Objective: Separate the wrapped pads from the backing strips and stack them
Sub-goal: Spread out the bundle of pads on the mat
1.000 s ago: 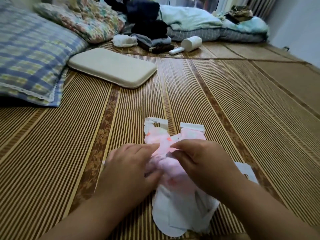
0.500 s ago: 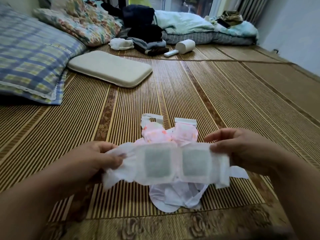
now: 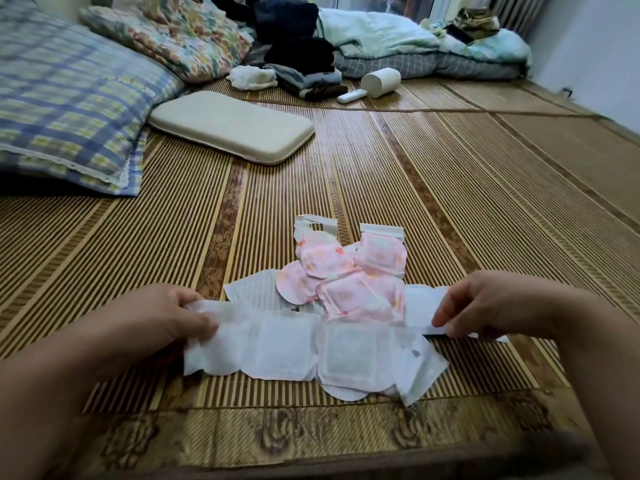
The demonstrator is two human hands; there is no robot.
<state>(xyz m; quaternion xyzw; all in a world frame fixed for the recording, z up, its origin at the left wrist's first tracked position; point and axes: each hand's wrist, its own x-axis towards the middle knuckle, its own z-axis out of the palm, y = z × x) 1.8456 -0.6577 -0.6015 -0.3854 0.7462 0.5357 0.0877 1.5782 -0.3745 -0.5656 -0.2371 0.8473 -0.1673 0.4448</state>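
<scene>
A long white pad (image 3: pixel 298 344) is stretched flat between my hands, just above the bamboo mat (image 3: pixel 450 209). My left hand (image 3: pixel 166 317) pinches its left end. My right hand (image 3: pixel 491 306) pinches a thin white strip at its right end. Behind it lies a loose pile of pink flowered wrapped pads (image 3: pixel 349 271), some with white tabs at their far ends. White backing strips (image 3: pixel 256 289) lie under and beside the pile, and more white pieces (image 3: pixel 415 375) sit beneath the stretched pad's right half.
A beige flat cushion (image 3: pixel 232 126) lies at the mid left. A blue plaid pillow (image 3: pixel 69 98) is at the far left. Folded clothes (image 3: pixel 304 77), a white roller (image 3: pixel 377 83) and bedding (image 3: pixel 415 53) line the back. The mat's patterned border (image 3: pixel 311 434) runs nearest me.
One second ago both hands were bunched together on the pile. They have since drawn apart, spreading the white pad out, and now hold it lower and wider.
</scene>
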